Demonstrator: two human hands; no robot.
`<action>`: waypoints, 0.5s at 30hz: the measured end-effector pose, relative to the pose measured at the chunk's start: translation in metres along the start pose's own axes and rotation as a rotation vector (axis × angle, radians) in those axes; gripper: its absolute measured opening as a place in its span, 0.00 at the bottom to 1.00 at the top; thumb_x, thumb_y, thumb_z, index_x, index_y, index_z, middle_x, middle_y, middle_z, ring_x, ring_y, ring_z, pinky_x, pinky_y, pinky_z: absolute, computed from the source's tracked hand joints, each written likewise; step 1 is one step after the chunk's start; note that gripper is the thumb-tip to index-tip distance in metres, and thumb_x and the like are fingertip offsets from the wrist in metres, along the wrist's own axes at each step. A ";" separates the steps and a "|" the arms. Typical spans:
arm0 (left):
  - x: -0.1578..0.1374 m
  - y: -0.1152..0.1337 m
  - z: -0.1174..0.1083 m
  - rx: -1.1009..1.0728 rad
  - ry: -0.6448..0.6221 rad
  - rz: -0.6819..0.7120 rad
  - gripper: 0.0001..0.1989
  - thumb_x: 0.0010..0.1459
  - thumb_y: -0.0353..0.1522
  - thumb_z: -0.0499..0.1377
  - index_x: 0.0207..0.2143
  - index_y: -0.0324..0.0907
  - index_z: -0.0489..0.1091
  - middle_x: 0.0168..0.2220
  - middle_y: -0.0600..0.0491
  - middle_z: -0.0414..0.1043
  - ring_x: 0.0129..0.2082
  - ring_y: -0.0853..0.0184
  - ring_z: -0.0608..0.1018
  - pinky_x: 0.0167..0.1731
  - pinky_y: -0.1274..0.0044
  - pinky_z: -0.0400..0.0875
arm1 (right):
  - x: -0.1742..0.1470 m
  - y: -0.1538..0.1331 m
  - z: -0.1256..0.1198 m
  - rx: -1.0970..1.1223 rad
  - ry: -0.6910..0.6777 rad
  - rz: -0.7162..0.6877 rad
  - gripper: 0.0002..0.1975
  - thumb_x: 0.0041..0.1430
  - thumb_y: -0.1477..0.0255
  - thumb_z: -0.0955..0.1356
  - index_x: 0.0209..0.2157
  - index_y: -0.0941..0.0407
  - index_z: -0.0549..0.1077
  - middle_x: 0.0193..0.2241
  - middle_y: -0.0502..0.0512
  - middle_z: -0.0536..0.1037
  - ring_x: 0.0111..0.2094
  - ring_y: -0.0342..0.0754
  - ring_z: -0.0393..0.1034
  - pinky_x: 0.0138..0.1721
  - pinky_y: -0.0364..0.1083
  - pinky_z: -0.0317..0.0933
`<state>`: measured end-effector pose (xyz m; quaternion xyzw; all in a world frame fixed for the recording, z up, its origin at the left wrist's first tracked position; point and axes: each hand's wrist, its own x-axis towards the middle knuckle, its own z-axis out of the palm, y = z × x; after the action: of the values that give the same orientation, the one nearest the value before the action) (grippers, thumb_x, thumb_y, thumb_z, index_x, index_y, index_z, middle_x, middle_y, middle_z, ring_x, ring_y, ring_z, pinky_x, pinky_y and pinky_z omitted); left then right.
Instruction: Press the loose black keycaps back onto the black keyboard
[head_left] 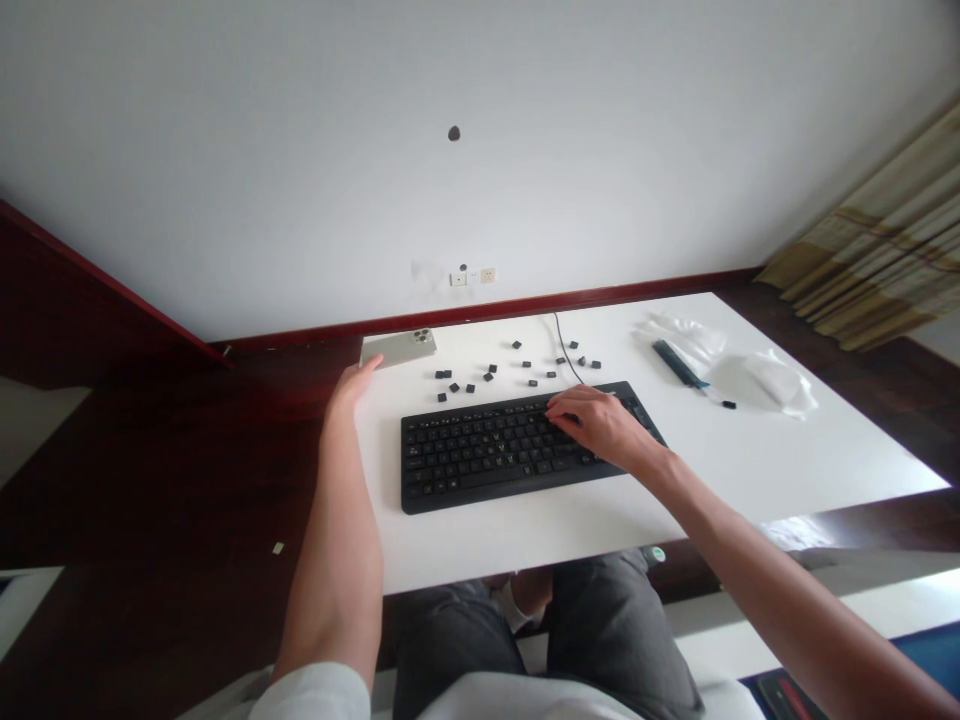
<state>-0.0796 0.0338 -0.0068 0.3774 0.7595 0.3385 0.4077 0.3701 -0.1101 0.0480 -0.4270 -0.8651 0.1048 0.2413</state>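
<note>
A black keyboard (480,450) lies on the white table (465,550), and a few key positions show bare light stems without caps. My right hand (592,420) is over its right part, fingers pinched together at the upper rows; whatever lies between the fingertips is too small and hidden to name. My left hand (351,385) grips the table's left edge, its thumb on top by the near left corner of a phone (401,347). The other left fingers are mostly hidden past the edge. Several loose black keycaps (489,377) are scattered behind the keyboard.
The keyboard's cable (568,350) runs off the table's back edge. At the right lie crumpled clear plastic bags (765,380) and a dark green, long narrow item (679,365), with a small black piece (728,405) close by. Wall sockets (472,278) are behind the table.
</note>
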 end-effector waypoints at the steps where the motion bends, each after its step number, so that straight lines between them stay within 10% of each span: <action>1: 0.000 0.000 0.000 0.001 -0.004 -0.003 0.26 0.57 0.48 0.68 0.45 0.34 0.82 0.40 0.39 0.84 0.38 0.53 0.86 0.34 0.73 0.78 | 0.001 0.001 -0.001 0.007 -0.014 -0.010 0.08 0.68 0.76 0.69 0.39 0.53 0.82 0.42 0.56 0.85 0.46 0.55 0.80 0.48 0.54 0.76; 15: 0.001 -0.002 0.000 -0.010 -0.008 -0.005 0.26 0.58 0.48 0.68 0.46 0.34 0.82 0.43 0.38 0.84 0.41 0.53 0.86 0.38 0.73 0.78 | 0.016 -0.003 -0.011 0.031 -0.158 -0.017 0.09 0.68 0.76 0.68 0.37 0.54 0.82 0.40 0.57 0.85 0.43 0.54 0.80 0.46 0.52 0.75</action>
<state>-0.0803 0.0336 -0.0083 0.3748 0.7570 0.3397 0.4136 0.3652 -0.0996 0.0645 -0.4063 -0.8833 0.1496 0.1795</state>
